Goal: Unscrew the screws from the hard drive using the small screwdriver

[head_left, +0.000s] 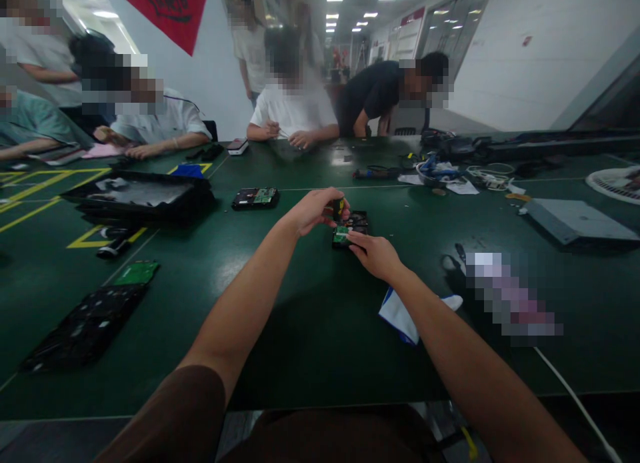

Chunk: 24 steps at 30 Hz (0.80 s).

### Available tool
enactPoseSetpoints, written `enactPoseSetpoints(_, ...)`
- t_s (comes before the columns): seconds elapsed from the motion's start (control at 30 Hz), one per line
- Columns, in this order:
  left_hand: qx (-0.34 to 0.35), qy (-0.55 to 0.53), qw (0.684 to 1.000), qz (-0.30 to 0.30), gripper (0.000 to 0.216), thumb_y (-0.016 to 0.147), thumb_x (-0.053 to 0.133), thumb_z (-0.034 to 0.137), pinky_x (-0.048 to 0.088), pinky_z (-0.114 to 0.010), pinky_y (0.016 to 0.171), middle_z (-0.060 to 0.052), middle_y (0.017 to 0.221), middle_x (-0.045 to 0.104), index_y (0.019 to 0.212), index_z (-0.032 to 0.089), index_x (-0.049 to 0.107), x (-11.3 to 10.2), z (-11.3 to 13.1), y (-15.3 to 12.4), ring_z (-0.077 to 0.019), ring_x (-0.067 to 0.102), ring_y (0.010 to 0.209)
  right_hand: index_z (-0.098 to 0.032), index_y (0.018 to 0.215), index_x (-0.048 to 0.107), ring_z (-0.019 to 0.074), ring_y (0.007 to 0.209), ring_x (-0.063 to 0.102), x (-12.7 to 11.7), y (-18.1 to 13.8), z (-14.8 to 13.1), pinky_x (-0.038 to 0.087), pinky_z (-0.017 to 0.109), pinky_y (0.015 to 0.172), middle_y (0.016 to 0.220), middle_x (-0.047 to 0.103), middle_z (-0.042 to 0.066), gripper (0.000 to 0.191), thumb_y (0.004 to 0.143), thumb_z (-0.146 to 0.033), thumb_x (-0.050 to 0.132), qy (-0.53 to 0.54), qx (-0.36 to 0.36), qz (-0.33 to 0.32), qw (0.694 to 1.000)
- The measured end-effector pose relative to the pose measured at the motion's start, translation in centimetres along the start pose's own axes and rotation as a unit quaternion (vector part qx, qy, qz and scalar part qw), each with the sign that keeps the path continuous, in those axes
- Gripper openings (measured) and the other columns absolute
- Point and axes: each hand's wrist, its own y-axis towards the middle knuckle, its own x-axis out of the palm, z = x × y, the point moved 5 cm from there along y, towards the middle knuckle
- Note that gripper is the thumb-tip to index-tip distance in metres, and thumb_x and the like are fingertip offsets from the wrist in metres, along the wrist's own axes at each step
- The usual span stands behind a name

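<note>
A black hard drive (356,221) with a green circuit board lies on the dark green table (310,316) in front of me. My left hand (316,209) is closed around a small black and yellow tool held upright over the drive's far end. My right hand (374,253) rests on the drive's near edge, fingers pressed against the green board (341,234). The tool's tip is hidden behind my fingers.
A second hard drive (255,197) lies further back. A black tray (137,195), a dismantled black panel (87,326) and a green board (137,273) lie left. A blue-white cloth (400,316) lies under my right forearm. A grey case (575,221) and cables lie right. Several people sit around the far side.
</note>
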Motion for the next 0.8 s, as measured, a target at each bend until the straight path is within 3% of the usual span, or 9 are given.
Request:
enactPoseSetpoints(0.23,-0.028,-0.081,0.996,0.003,0.03,0.087,0.058,0.04,0.056,-0.028,0.063,-0.012,0.087,0.073,0.089,0.013,0.07,0.1,-0.7,0.5,-0.02,0.07,0.08,-0.036,0.141,0.067,0.0288,0.126,0.068,-0.1,0.0,-0.1,0.056,0.047,0.109,0.147,0.064,-0.002,0.039,0.102,-0.033,0.06,0.004,0.005,-0.003,1.0)
enactPoseSetpoints(0.47,0.025,-0.045,0.994,0.092,0.017,0.082,0.071,0.03,0.053,-0.025,0.058,-0.005,0.081,0.067,0.085,0.016,0.063,-0.6,0.2,0.3,-0.0133,0.062,0.067,-0.034,0.14,0.067,0.0274,0.127,0.068,0.2,0.0,0.2,0.055,0.048,0.11,0.15,0.061,-0.002,0.038,0.104,-0.035,0.056,0.007,-0.011,0.003,1.0)
enactPoseSetpoints(0.67,0.014,-0.052,0.996,0.067,0.024,0.085,0.062,0.037,0.054,-0.026,0.057,-0.011,0.086,0.073,0.091,0.014,0.067,-0.3,-0.2,0.5,-0.0214,0.072,0.079,-0.034,0.141,0.066,0.0275,0.127,0.068,0.3,0.0,0.3,0.055,0.048,0.109,0.148,0.063,-0.002,0.038,0.104,-0.034,0.056,0.005,-0.01,0.006,1.0)
enactPoseSetpoints(0.8,0.014,-0.074,0.996,0.053,0.027,0.086,0.057,0.039,0.057,-0.028,0.06,-0.011,0.083,0.073,0.089,0.014,0.067,0.1,-0.5,0.7,-0.0219,0.072,0.08,-0.036,0.14,0.067,0.0277,0.128,0.067,0.3,0.0,0.2,0.055,0.046,0.11,0.147,0.064,-0.003,0.038,0.103,-0.033,0.058,0.001,-0.004,0.001,1.0)
